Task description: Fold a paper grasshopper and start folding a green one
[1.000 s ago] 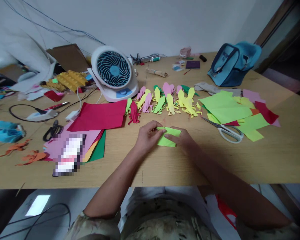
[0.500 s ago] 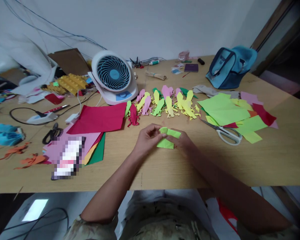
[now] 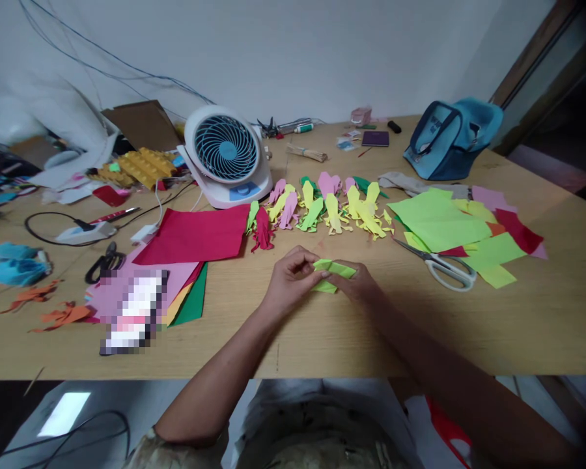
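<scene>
A small folded piece of light green paper (image 3: 328, 288) is pinched between both hands, just above the wooden table. My left hand (image 3: 293, 277) grips its left side, with thumb and fingers pressed on it. On the right side, my right hand (image 3: 355, 279) holds the paper, its thumb close to the left thumb. Fingers cover part of the folds. Beyond the hands lies a group of folded paper figures, among them a yellow one (image 3: 334, 210), a pink one (image 3: 288, 210) and a red one (image 3: 262, 228).
White-handled scissors (image 3: 452, 270) lie right, beside stacked green sheets (image 3: 439, 220). A red sheet (image 3: 200, 233), black-handled scissors (image 3: 105, 262) and orange figures (image 3: 63, 315) are left. A white fan (image 3: 227, 153) and blue bag (image 3: 444, 143) stand behind.
The green paper's lower part shows less below the thumbs and looks more folded or tilted. Both hands keep their hold, and the whole view has shifted slightly.
</scene>
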Motion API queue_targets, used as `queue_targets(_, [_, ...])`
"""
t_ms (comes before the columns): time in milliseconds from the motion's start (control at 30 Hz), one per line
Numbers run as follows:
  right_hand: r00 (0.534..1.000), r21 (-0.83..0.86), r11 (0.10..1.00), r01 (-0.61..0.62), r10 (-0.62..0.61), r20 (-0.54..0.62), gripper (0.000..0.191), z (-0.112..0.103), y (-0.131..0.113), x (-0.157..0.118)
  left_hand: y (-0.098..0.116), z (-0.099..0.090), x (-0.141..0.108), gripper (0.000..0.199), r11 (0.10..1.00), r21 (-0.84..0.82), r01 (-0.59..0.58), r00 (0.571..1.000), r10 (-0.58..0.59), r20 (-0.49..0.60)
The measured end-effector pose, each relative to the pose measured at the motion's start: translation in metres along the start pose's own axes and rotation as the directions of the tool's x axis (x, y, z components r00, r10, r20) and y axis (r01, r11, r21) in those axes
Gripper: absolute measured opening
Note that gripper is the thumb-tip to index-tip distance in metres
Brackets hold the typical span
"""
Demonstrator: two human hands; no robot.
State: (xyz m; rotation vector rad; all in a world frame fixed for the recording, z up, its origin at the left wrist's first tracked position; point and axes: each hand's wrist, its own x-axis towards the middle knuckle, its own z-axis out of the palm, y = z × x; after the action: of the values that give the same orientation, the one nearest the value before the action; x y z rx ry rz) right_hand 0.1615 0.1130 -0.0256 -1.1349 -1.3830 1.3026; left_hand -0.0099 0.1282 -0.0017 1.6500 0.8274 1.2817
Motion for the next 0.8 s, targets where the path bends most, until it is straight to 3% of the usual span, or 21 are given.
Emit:
queue_targets(267, [0.999, -0.086, 0.996, 0.038, -0.037, 0.008, 0.043, 0.0011, 0.0026, 0.0003, 0.0059, -0.0002, -0.0016, 0.028, 0.998, 0.058, -0.013, 1.0, 0.013, -0.003])
queue_targets(533, [0.994, -0.039, 0.995, 0.093, -0.091, 0.06, 0.032, 0.0014, 0.0008, -0.0016, 0.0045, 0.0023, -0.004, 0.032, 0.998, 0.061, 0.007, 1.0, -0.005, -0.028])
queue_targets(700, [0.999, -0.001, 1.0, 0.029, -0.029, 0.025, 0.04, 0.0028, 0.0042, -0.0006, 0.002, 0.0022, -0.0052, 0.033, 0.999, -0.026, 0.045, 0.999, -0.045, -0.002])
queue_targets(800, [0.999, 0.005, 0.999, -0.044, 0.044, -0.029, 0.045, 0.0023, 0.0047, -0.0002, 0.0032, -0.0016, -0.0049, 0.035, 0.997, -0.075, -0.019, 1.0, 0.021, 0.02])
